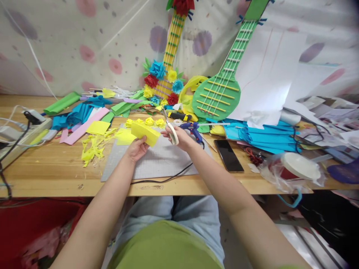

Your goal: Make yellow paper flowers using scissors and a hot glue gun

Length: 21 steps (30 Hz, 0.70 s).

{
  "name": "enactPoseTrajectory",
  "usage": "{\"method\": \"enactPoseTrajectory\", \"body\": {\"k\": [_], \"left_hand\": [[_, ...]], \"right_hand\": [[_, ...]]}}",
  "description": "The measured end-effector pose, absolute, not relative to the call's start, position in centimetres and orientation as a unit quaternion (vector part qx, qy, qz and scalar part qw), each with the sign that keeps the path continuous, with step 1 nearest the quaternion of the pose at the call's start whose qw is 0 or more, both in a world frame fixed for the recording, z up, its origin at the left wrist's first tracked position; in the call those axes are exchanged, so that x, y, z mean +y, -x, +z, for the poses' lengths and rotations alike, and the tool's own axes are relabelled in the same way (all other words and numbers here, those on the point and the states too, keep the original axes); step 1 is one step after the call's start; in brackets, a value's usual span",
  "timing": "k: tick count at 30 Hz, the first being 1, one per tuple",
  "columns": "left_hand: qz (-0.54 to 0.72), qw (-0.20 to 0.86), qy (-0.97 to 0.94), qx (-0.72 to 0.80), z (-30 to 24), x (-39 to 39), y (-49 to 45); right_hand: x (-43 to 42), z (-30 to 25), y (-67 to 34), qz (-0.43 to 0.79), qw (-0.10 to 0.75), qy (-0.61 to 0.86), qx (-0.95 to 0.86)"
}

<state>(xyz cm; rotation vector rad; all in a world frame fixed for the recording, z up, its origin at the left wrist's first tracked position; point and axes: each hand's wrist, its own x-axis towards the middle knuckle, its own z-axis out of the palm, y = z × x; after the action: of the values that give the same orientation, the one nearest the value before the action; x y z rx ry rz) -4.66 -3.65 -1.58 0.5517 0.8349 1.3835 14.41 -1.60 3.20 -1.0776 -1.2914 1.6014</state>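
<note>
- Seen from above, a person sits at a cluttered wooden worktop (56, 175), both bare forearms reaching forward over a grey cutting mat (157, 162)
- The left hand (136, 148) holds a folded yellow paper (145, 133) just above the mat, at the centre of the view; the fingers are clamped on its lower edge, thumb on the near side
- The right hand (181, 139) grips white-handled scissors (170, 129), fingers closed around the handles; the blades point away from the person, just beside the right end of the yellow paper
- Whether the blades touch the paper cannot be told
- A row of small yellow paper flowers (148, 121) lies along the far edge of the mat, just behind the held paper
- Yellow paper scraps (92, 147) are scattered on the worktop to the left of the mat
- A blue glue gun (192, 129) lies just behind the right hand, and a black cable (165, 179) runs across the mat's near edge
- A black phone (228, 155) lies face up to the right of the mat
- A pile of blue paper (266, 136) lies further right
- Two paper guitars lean on the back wall: a yellow guitar (171, 48) decorated with coloured paper flowers, and a green guitar (221, 93) to its right
- A white power strip (25, 130) sits at the far left edge
</note>
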Motion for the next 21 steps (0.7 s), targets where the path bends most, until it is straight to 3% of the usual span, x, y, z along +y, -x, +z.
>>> {"method": "enactPoseTrajectory", "body": {"k": [8, 15, 21], "left_hand": [[0.554, 0.673, -0.331, 0.360, -1.8, -3.9, 4.3], [0.543, 0.667, -0.353, 0.368, -2.1, -3.8, 4.1], [0.557, 0.674, -0.338, 0.350, -2.3, -3.6, 4.4]], "right_hand": [[-1.7, 4.2, -11.9, 0.545, 0.395, 0.440, -0.595], [-0.9, 3.5, -11.6, 0.384, 0.374, 0.515, -0.669], [-1.8, 5.4, -10.9, 0.312, 0.406, 0.468, -0.720]]}}
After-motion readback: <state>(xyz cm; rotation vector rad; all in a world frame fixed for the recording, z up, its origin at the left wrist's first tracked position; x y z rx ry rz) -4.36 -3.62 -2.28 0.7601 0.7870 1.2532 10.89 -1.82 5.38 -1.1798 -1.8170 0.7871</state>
